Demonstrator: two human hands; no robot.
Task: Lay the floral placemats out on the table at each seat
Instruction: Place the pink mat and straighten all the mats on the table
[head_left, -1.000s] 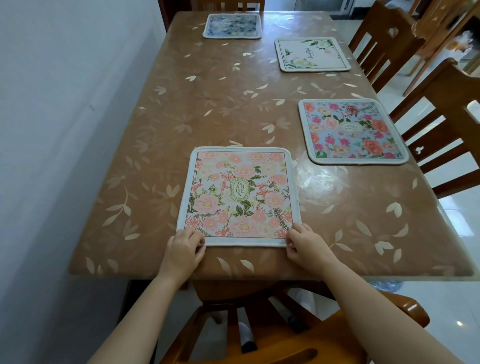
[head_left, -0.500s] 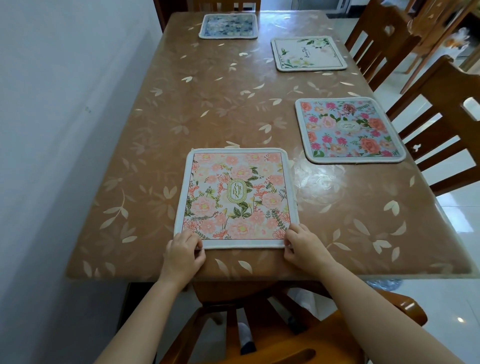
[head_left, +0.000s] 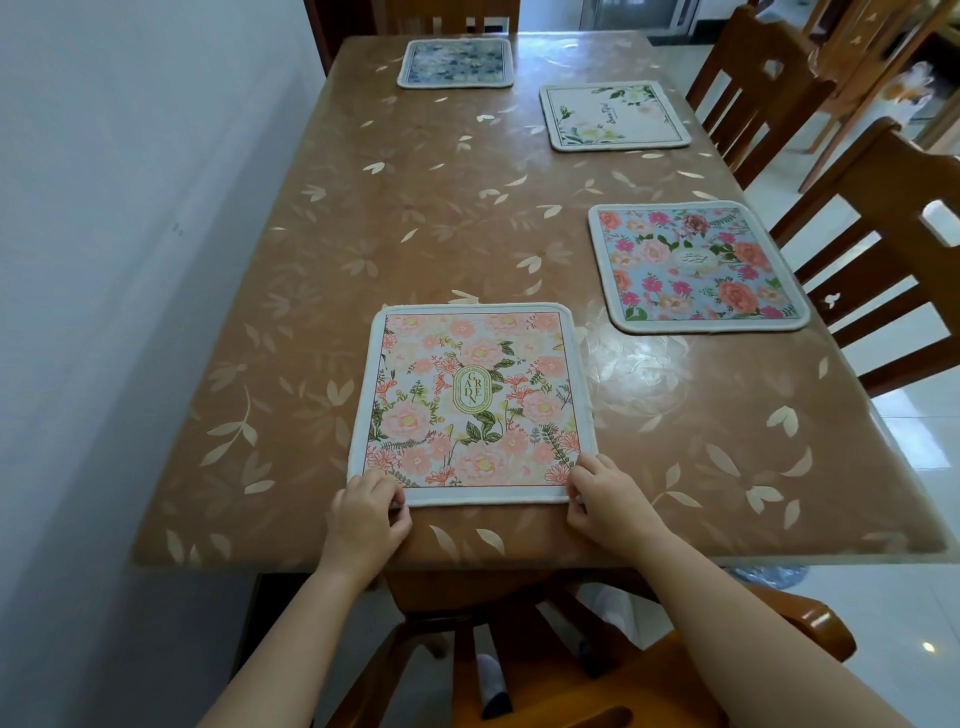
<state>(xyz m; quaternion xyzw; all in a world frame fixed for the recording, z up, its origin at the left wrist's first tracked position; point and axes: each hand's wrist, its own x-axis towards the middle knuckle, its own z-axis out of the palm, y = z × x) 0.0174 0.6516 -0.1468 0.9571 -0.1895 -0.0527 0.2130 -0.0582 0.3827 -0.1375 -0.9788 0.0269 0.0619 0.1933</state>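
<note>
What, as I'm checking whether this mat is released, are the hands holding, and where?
The pink placemat, flat on the table: left hand pinches its near-left corner, right hand its near-right corner.

Visible body parts are the left forearm (head_left: 291, 639) and the right forearm (head_left: 753, 639), both bare along their whole visible length, with no sleeve edge in view. Each ends in a bare hand, the left hand (head_left: 366, 519) and the right hand (head_left: 608, 499), with short, rounded fingers. Lower down, a small white-and-dark shape (head_left: 492, 683) may be a clothed foot; it is too small to tell.
</note>
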